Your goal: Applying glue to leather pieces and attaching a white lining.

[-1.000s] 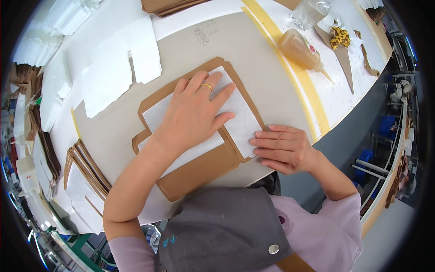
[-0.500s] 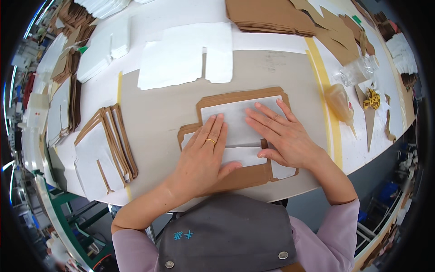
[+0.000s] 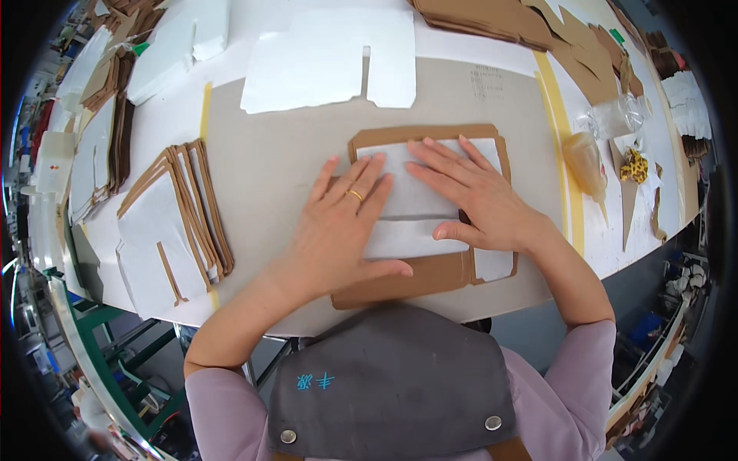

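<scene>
A brown cut panel [image 3: 407,283], with flat white lining pieces [image 3: 415,201] on its upper face, lies before me near the table's front edge. Across its left part rests my left hand [image 3: 334,230], open, fingers spread and a ring on one finger. My right hand [image 3: 480,196] is also open, its palm side down on the white lining, thumb stretched toward the lower white strip. Brown borders show around the lining. The left side of the panel is partly hidden beneath my left hand and forearm.
Left of me stands a fanned stack of brown-and-white panels [image 3: 157,223]. Beyond the panel lies a white cut sheet [image 3: 323,65]; brown sheets [image 3: 484,23] are piled at the back. A nozzle bottle of amber liquid [image 3: 586,165] and a clear plastic container [image 3: 615,115] lie to the right.
The whole view has shifted, so the table things sit higher in the picture. My left hand has slid leftward over the panel and its fingers have spread. My right hand stays on the lining.
</scene>
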A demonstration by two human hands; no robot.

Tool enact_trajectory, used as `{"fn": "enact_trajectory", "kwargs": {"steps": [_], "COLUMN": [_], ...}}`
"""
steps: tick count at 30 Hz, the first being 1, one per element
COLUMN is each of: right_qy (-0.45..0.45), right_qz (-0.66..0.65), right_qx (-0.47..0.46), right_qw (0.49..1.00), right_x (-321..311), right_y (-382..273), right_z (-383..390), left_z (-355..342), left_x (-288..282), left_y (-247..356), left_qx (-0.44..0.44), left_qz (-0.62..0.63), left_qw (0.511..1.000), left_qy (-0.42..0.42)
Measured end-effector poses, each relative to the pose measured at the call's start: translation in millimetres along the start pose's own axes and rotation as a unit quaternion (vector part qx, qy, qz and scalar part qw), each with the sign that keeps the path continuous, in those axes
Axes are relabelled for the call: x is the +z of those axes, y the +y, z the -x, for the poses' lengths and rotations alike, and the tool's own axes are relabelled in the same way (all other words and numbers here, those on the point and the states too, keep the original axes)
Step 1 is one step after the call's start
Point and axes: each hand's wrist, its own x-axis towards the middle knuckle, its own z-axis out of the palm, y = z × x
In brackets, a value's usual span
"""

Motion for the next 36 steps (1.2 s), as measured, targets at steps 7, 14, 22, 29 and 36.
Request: {"fn": "enact_trajectory", "kwargs": {"steps": [7, 14, 22, 29, 36], "right_qy": [0.017, -0.023, -0.065, -0.062, 0.061], "right_qz": [-0.109, -0.106, -0.011, -0.01, 0.002], "right_qx": [-0.045, -0.083, -0.086, -0.059, 0.059], "right_qw": [0.993, 0.991, 0.994, 0.996, 0.996], "right_x": [3, 19, 27, 36, 12], "right_y": [-18, -42, -60, -74, -45], "right_z": [25, 53, 70, 75, 76], "left_z": [24, 55, 82, 82, 65], "left_x": [-15, -11, -13, -19, -23], "left_y": [0, 8, 13, 14, 16], "left_qx": [0.03, 0.054, 0.079, 0.091, 0.111], "left_qz": [0.094, 0.129, 0.046, -0.013, 0.021], "left_qw": [0.994, 0.987, 0.984, 0.968, 0.975], "left_qy": [-0.042, -0.082, -0.155, -0.232, -0.192]}}
